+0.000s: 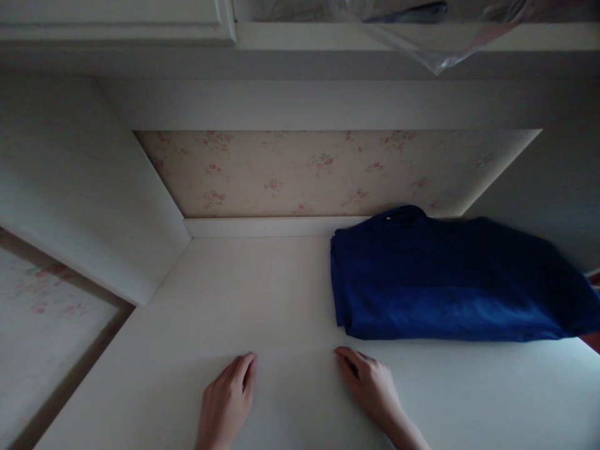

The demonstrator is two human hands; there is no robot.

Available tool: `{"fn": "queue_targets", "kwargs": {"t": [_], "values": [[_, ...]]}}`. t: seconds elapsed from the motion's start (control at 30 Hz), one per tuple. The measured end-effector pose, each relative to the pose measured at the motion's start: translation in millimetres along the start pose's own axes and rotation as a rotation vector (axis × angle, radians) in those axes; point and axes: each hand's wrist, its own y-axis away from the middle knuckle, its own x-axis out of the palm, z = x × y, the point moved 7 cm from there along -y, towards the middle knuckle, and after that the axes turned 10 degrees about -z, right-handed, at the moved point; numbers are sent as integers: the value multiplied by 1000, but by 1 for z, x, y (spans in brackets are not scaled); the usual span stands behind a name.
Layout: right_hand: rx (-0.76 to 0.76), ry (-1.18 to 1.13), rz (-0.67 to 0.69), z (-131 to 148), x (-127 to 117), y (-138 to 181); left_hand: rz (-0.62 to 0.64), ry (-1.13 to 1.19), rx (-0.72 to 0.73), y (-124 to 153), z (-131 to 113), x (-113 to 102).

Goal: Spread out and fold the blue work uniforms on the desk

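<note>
A dark blue folded piece of cloth [450, 294], perhaps a garment, lies on the right of the white tabletop [262, 294]. A loop of the same fabric sticks up at its back edge. Near the front of the tabletop rests my left hand [229, 395], its fingers curled and thumb drawn in, with nothing showing in it. My right hand [368, 381] is likewise closed on the tabletop, just in front of the cloth's near left corner and apart from it. No object shows between its fingers either.
Behind the tabletop is a wall with floral wallpaper [290, 169], framed by white side panels [94, 187]. Overhead, a shelf edge [300, 37] juts out, with a clear plastic bag [438, 59] hanging over it. A cabinet door [112, 19] is at upper left.
</note>
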Motion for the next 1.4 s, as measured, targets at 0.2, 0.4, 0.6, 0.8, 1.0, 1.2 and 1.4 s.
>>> {"fn": "queue_targets", "kwargs": {"t": [0.2,0.4,0.6,0.8,1.0,1.2,1.4], "values": [[-6,-2,12,2,-1,0,-2,-2,-5,-2,-2,-1],[4,-10,13,-2,2,0,-77,-25,78,-2,-6,-6],[-5,-1,3,-6,6,0,-78,-54,98,0,-3,-1],[-5,22,14,-6,6,0,-58,-73,98,3,-1,2],[-3,15,12,-3,4,0,-61,-76,102,1,-4,0],[-17,15,-2,-4,4,0,-67,-83,103,-1,-6,-3],[-23,-1,-13,-4,4,-1,-77,-89,120,-2,-8,-3]]}}
